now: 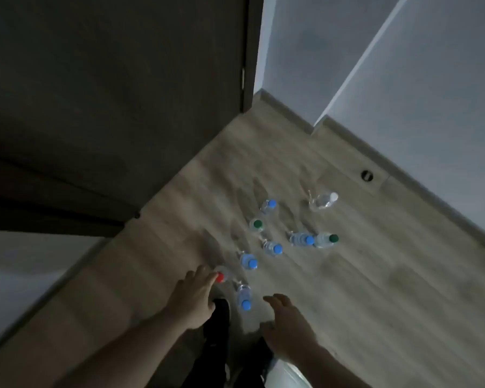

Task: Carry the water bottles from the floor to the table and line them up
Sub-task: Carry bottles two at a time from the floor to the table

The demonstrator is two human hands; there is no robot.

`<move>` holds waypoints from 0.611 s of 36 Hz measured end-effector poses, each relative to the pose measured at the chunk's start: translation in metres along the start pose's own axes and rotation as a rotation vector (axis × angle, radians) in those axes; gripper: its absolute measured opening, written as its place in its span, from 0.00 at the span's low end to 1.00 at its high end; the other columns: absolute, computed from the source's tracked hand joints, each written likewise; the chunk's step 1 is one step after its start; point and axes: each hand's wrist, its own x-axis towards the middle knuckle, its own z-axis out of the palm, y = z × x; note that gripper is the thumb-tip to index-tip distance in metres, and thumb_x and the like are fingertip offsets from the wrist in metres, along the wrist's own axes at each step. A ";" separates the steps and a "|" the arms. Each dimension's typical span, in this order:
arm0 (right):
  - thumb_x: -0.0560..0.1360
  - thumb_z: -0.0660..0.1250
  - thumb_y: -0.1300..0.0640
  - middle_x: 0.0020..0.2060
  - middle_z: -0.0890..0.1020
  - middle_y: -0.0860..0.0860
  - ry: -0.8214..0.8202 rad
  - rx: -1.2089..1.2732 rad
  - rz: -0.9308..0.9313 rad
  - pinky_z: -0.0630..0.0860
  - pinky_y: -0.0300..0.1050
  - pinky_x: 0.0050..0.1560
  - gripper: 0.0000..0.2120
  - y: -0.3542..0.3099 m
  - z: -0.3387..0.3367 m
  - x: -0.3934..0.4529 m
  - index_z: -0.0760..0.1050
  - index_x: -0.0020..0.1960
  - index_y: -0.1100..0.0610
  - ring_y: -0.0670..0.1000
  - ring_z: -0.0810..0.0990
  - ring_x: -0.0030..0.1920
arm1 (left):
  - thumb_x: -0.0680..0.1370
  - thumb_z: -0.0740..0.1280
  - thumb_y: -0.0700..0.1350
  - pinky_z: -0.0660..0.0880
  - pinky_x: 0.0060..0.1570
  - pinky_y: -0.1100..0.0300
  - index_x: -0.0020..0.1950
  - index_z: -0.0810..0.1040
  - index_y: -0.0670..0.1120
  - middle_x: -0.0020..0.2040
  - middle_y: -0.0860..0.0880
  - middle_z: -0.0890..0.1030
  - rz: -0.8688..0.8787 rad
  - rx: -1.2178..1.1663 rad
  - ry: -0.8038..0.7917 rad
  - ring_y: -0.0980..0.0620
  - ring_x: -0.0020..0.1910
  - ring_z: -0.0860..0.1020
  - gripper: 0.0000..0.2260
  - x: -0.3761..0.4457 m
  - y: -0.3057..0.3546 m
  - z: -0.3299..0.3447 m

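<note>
Several clear water bottles stand on the wooden floor. Closest to me are a blue-capped bottle and a red-capped bottle. Farther off stand more blue-capped bottles, two green-capped bottles and a white-capped bottle. My left hand reaches down with fingers spread, its fingertips right at the red cap; whether they touch it is unclear. My right hand hovers open just right of the nearest blue-capped bottle, holding nothing. No table is in view.
A dark wooden door or cabinet fills the upper left. Pale walls with a skirting board run along the right. A round dark fitting sits in the floor near the wall. My dark shoes are below the bottles.
</note>
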 end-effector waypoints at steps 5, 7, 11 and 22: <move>0.76 0.64 0.45 0.71 0.65 0.45 -0.040 -0.070 0.066 0.74 0.48 0.61 0.29 0.025 0.057 0.077 0.61 0.75 0.43 0.52 0.74 0.65 | 0.78 0.66 0.52 0.71 0.63 0.51 0.78 0.56 0.57 0.75 0.50 0.58 -0.017 0.025 -0.034 0.45 0.67 0.68 0.30 0.064 -0.020 0.062; 0.76 0.65 0.45 0.68 0.67 0.46 -0.038 -0.056 0.084 0.74 0.47 0.58 0.28 0.035 0.076 0.103 0.62 0.74 0.44 0.53 0.76 0.62 | 0.79 0.66 0.52 0.72 0.61 0.51 0.77 0.57 0.57 0.73 0.50 0.59 -0.021 0.019 -0.042 0.46 0.65 0.69 0.29 0.086 -0.024 0.086; 0.77 0.66 0.51 0.65 0.70 0.49 -0.022 -0.002 0.042 0.74 0.48 0.55 0.25 0.043 0.107 0.144 0.66 0.72 0.47 0.56 0.79 0.58 | 0.80 0.65 0.52 0.75 0.58 0.51 0.75 0.60 0.56 0.69 0.49 0.63 -0.005 0.017 -0.037 0.46 0.62 0.72 0.25 0.120 -0.033 0.121; 0.78 0.60 0.63 0.55 0.72 0.50 0.023 0.148 0.052 0.76 0.51 0.57 0.17 0.053 0.161 0.195 0.71 0.66 0.57 0.57 0.79 0.56 | 0.81 0.63 0.55 0.73 0.43 0.56 0.75 0.61 0.53 0.62 0.50 0.75 -0.025 0.052 0.025 0.46 0.50 0.81 0.24 0.166 -0.040 0.165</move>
